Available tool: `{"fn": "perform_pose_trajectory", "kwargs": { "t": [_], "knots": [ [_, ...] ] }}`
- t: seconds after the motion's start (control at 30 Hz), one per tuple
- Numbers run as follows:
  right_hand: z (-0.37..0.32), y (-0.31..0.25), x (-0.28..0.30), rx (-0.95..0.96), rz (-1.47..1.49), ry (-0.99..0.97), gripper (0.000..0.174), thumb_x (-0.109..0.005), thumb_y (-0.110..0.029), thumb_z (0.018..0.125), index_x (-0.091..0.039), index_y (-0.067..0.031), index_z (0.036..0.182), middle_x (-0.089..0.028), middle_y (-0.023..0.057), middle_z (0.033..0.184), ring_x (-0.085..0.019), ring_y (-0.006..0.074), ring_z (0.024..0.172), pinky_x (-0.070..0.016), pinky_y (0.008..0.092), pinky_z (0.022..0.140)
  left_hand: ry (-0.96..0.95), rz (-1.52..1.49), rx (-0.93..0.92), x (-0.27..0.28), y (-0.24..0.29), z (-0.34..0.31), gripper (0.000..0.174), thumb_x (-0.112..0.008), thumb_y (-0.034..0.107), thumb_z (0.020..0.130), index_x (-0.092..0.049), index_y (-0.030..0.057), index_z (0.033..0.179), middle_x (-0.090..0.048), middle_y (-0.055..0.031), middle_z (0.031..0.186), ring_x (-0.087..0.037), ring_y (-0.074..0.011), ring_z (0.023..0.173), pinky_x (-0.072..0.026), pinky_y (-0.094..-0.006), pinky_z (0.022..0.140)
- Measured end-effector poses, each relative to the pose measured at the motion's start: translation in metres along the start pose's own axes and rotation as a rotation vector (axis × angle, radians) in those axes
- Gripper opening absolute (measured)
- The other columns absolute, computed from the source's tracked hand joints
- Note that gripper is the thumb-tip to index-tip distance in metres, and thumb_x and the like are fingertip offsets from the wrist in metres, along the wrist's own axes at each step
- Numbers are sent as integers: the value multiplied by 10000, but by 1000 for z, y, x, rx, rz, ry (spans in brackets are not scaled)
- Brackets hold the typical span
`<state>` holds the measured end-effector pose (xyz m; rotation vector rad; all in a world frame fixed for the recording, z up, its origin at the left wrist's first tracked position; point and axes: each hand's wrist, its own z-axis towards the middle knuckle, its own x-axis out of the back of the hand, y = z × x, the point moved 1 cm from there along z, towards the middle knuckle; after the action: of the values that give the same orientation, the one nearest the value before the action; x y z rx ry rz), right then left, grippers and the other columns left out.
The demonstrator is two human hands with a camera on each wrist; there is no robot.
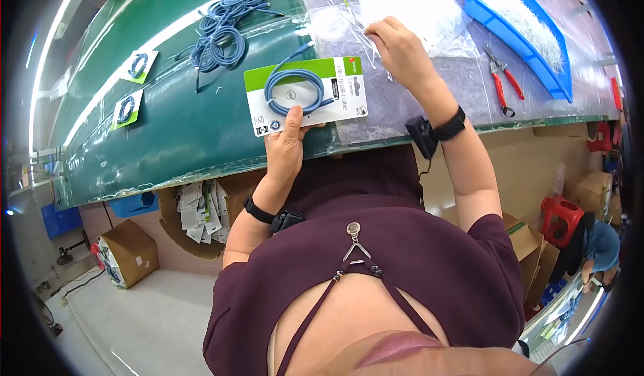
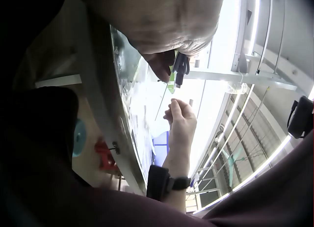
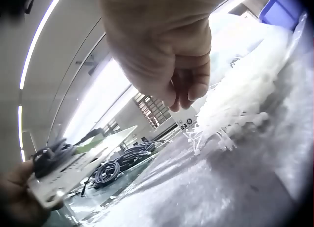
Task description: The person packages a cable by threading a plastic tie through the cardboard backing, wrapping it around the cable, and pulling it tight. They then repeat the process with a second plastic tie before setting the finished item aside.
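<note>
Cable card [image 1: 305, 94] held up, right hand [image 1: 399, 47] at the ties [image 1: 409, 4]
Left hand [image 1: 285, 144] raised, its grip clamping the card with thumb on top; right fingers curled, any pinch unclear.

Curled right hand [image 3: 164, 50] above white ties [image 3: 240, 101] — cable card [image 3: 61, 180] nearby

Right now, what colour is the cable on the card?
Blue cable on the card; head view best.
</note>
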<state>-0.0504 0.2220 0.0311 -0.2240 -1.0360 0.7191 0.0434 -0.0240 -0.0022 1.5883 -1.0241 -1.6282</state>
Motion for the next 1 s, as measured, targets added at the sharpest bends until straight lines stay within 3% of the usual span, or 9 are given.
{"fn": "perform_pose_trajectory", "kwargs": {
  "t": [0.07, 0.37, 0.47, 0.63, 0.73, 0.8, 0.87, 0.9, 1.0],
  "knots": [
    [19, 10, -22, -37, -164, -102, 95, -596, -121, 860, -611, -30, 879, -600, 136, 859, -610, 324, 783, -497, 388, 682, -1, -7, -4, 2, 1, 1, 298, -525, 135, 956, -459, 22, 1223, -585, -96, 1121, -630, -211, 974, -569, -363, 740],
    [70, 31, -86, -67, -335, -63, 122, -573, -136, 857, -591, -16, 849, -599, 171, 839, -615, 363, 795, -507, 428, 700, 6, -40, 2, 17, 3, 1, 297, -532, 144, 955, -467, 16, 1215, -590, -96, 1108, -629, -208, 972, -569, -364, 745],
    [78, 49, -99, -80, -441, -164, 105, -564, -105, 850, -594, -5, 863, -612, 186, 819, -616, 378, 795, -507, 441, 706, 6, -17, 6, 18, 2, 1, 293, -533, 153, 956, -476, 11, 1206, -592, -98, 1103, -629, -206, 972, -566, -364, 753],
    [87, 62, -95, -142, -358, -297, 124, -588, -98, 835, -599, -2, 913, -625, 193, 817, -614, 383, 746, -510, 424, 700, 9, -41, 8, 20, 2, 2, 288, -535, 142, 953, -480, 12, 1204, -593, -98, 1094, -628, -204, 968, -563, -358, 762],
    [81, 21, -52, 101, -36, 86, 135, -611, -86, 843, -599, 15, 933, -641, 154, 825, -627, 277, 662, -515, 341, 651, 43, -73, 28, 17, 4, 4, 281, -542, 136, 948, -490, 23, 1200, -594, -90, 1099, -623, -195, 969, -547, -348, 768],
    [67, -23, -17, -132, 305, 54, 94, -617, -56, 858, -608, 13, 921, -622, 80, 782, -594, 139, 647, -487, 243, 616, 61, -144, 31, 15, 5, 11, 274, -546, 140, 946, -498, 30, 1193, -599, -84, 1094, -621, -188, 959, -539, -343, 759],
    [50, -40, 9, -201, 454, 43, 43, -604, -21, 869, -626, 2, 899, -588, 30, 747, -567, 66, 671, -459, 195, 596, 93, -278, 36, 16, 9, 17, 260, -554, 147, 942, -514, 44, 1177, -611, -72, 1086, -618, -175, 940, -524, -333, 742],
    [39, -45, 20, -212, 476, 27, 43, -604, -21, 869, -626, 2, 899, -588, 30, 747, -567, 66, 671, -459, 195, 596, 118, -265, 42, 15, 12, 20, 260, -554, 147, 942, -514, 44, 1177, -611, -72, 1086, -618, -175, 940, -524, -333, 742],
    [7, -62, 44, 37, 277, 162, 90, -596, 17, 859, -649, -25, 917, -591, 31, 779, -574, 92, 680, -458, 209, 596, 57, -475, 65, 10, 21, 33, 242, -577, 192, 932, -543, 86, 1147, -633, -45, 1062, -606, -157, 898, -485, -317, 691]
  ]
}}
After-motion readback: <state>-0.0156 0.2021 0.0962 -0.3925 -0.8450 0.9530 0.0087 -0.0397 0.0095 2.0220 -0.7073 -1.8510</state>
